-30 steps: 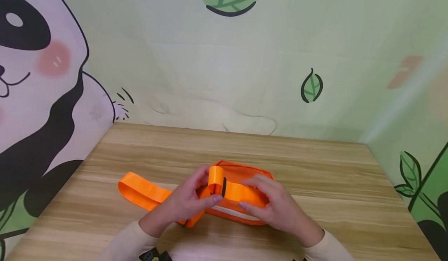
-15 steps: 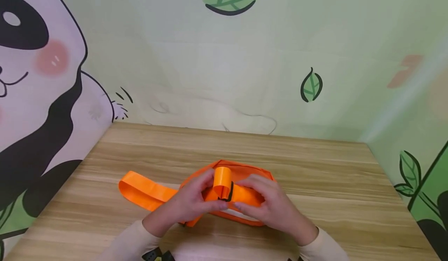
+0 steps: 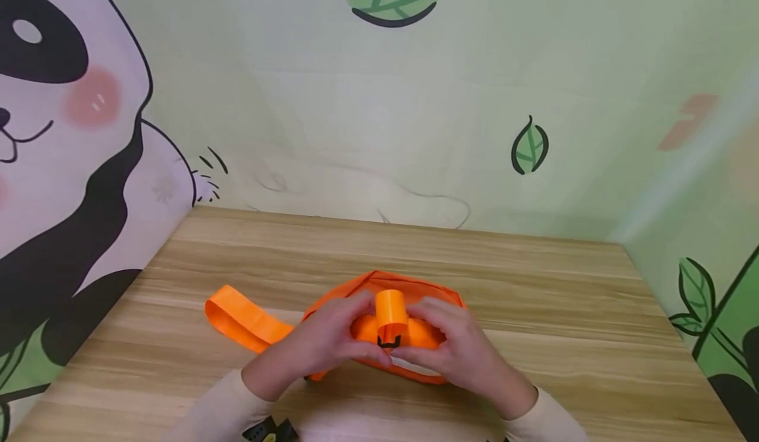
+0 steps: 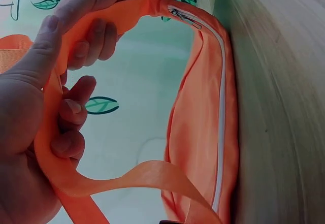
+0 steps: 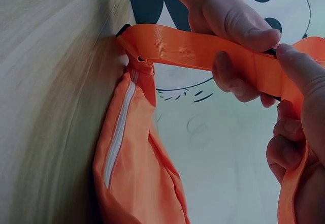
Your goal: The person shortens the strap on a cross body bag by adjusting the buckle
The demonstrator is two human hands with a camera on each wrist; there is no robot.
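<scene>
An orange waist bag [image 3: 415, 287] with a white zipper [image 4: 222, 117] lies on the table, partly hidden behind both hands. Above it, an orange strap is folded into a small upright loop [image 3: 390, 307] at a black slider buckle [image 3: 389, 343]. My left hand [image 3: 332, 336] grips the strap left of the slider, thumb on the near side and fingers behind. From the other side, my right hand [image 3: 453, 340] holds the strap between thumb and curled fingers. The two thumbs nearly meet at the slider, as the right wrist view shows.
A longer strap loop [image 3: 246, 317] extends left across the wooden table [image 3: 534, 277]. Another black buckle [image 5: 123, 30] joins strap and bag end. Behind the table rises a wall [image 3: 284, 99] printed with a panda and leaves.
The small strap loop and slider have shifted right and turned toward the viewer. My left hand has moved right and my right hand slightly left, so the thumbs are closer together.
</scene>
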